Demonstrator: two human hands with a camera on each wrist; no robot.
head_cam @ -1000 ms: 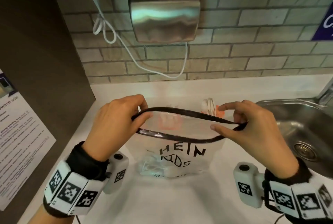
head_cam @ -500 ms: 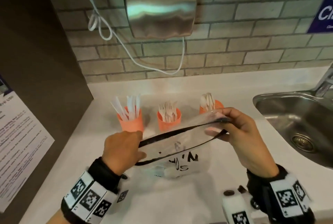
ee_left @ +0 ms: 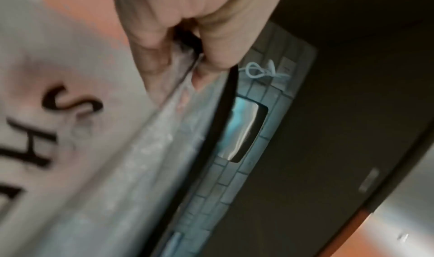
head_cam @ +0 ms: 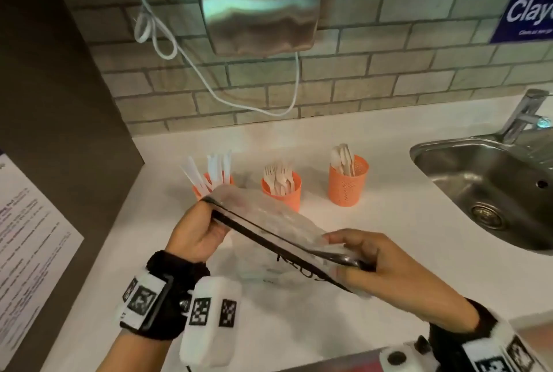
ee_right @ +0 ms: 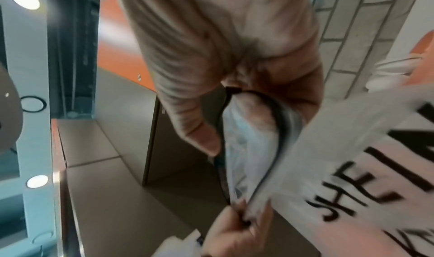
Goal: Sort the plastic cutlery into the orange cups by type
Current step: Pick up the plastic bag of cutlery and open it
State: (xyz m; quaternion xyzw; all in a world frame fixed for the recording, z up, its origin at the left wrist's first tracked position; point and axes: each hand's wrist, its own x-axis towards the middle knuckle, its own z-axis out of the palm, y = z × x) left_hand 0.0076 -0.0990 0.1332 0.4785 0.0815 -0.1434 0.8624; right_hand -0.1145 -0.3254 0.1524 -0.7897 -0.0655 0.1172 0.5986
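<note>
Right now I have both hands on a frosted zip bag point(head_cam: 269, 219), held above the white worktop point(head_cam: 389, 222) in the lower middle of the frame. My left hand point(head_cam: 197, 237) pinches the black-edged mouth at its far end, thumb and fingers curled tight on the strip, which the left wrist view shows clearly. My right hand point(head_cam: 386, 264) grips the near end of the same strip, fingers wrapped over the top and thumb beneath. The mouth looks nearly closed, the two black edges lying close together.

The three orange cups stand in a row behind the bag: the left cup point(head_cam: 200, 189) holds what I take to be knives, the middle cup point(head_cam: 284, 193) forks, the right cup point(head_cam: 348, 184) spoons. The left cup is partly hidden by the bag. Something pale shows through the lower part of the bag, but I cannot tell whether it is cutlery.

I judge the step in hand to be handling the bag, either sealing it or checking for leftovers. To do it well, I would keep the strip taut between both hands, run the pinch evenly along it, and hold the bag low and clear of the cups so a swing does not tip them.
</note>
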